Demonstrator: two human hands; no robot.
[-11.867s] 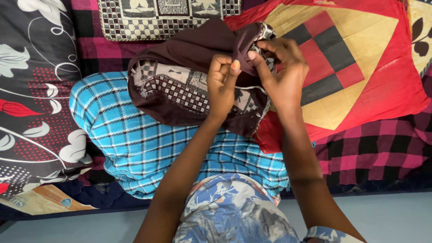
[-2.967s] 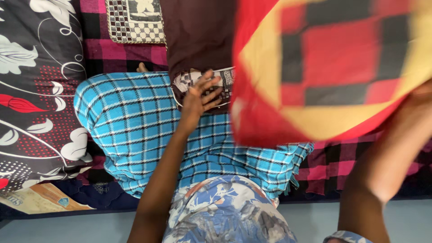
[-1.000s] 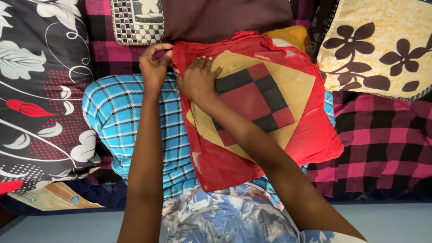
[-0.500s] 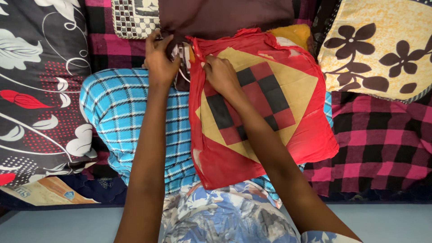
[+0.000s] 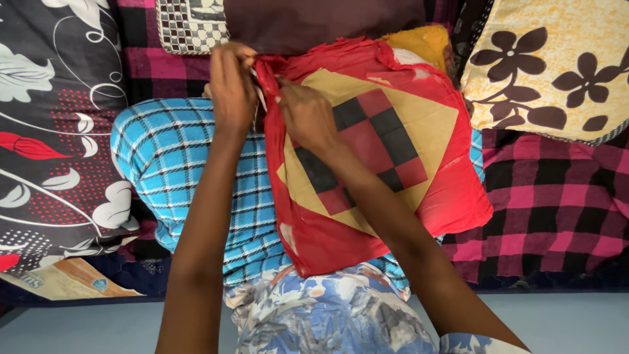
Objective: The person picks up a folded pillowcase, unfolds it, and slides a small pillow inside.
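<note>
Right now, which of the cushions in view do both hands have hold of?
The red cushion with the yellow diamond and dark squares: left hand and right hand grip its upper-left edge. The cream flowered cushion lies untouched.

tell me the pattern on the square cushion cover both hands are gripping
Red cushion cover, tan diamond, red-and-black checks; head view.

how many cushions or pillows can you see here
4: a red cushion under both hands, a blue checked pillow beneath it, a brown cushion behind, a floral cushion top right. Others may be hidden.
</note>
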